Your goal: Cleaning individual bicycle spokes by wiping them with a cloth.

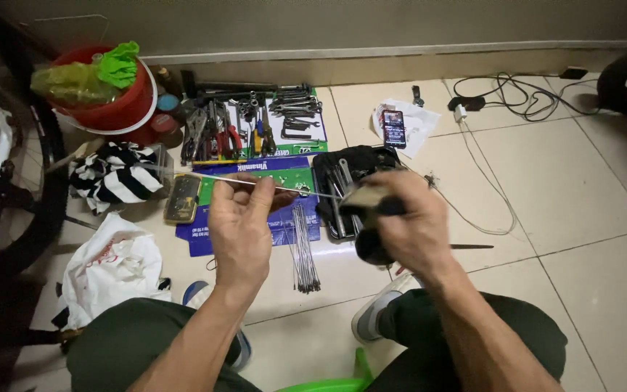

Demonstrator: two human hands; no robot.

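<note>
While the person sits low with knees spread over the tiled floor, both hands are raised between the knees. The left hand pinches a long, thin, silvery metal spoke between thumb and fingers, closed on it near its middle, so the rod runs almost level from the left toward the right hand. That right hand is curled shut around a dark, blunt-ended tool with a tan patch, which meets the rod's right end; the motion blur hides exactly how they join.

Such a rod looks very light and stiff along its length but springy, likely to whip or bend if held only at one end, and smooth enough to roll in the fingertips. A pinch near the middle, or close to the end being worked, seems the steadiest hold.

Just beyond the hands a loose bundle of matching thin spokes lies on the floor beside flattened blue and green cardboard and a black tray of tools. Farther off lie pliers and wrenches, a striped black-and-white cloth, a white plastic bag, a phone on white paper, a red bucket by the wall, and a bicycle wheel at far left.
</note>
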